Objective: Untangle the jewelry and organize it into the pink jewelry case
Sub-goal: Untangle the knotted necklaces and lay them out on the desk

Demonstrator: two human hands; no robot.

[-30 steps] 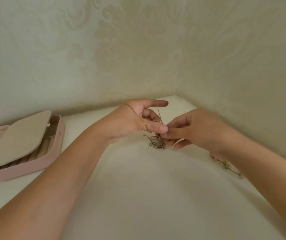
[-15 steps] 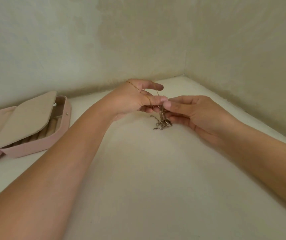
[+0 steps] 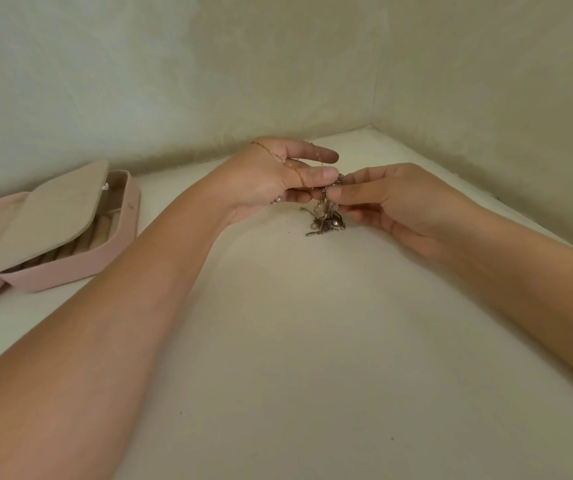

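Gold chain draped across left hand, right hand opposite, both hands pinching tangled jewelry

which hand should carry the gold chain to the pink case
Left, likely: the open pink jewelry case lies on that side, and the thin gold chain drapes over the left hand; the right hand pinches the tangle of chains.

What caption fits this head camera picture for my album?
Left hand and right hand pinch a tangled jewelry clump, gold chain draped across the left hand, pink jewelry case open nearby.
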